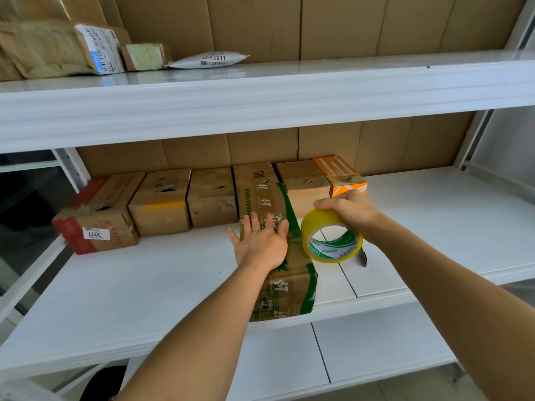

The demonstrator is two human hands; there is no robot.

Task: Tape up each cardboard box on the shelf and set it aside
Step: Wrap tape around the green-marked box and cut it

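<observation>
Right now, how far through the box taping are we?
Nothing looks finished or set aside. In hand: the left hand presses flat on the long green-printed box, pulled forward of the row, while the right hand holds the yellow tape roll beside it. Left: five smaller boxes along the back, from the red-edged box to the orange box, several with flaps gaping.

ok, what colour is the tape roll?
Yellow tape roll, with a green-and-white printed core, gripped by the right hand; head view.
</observation>
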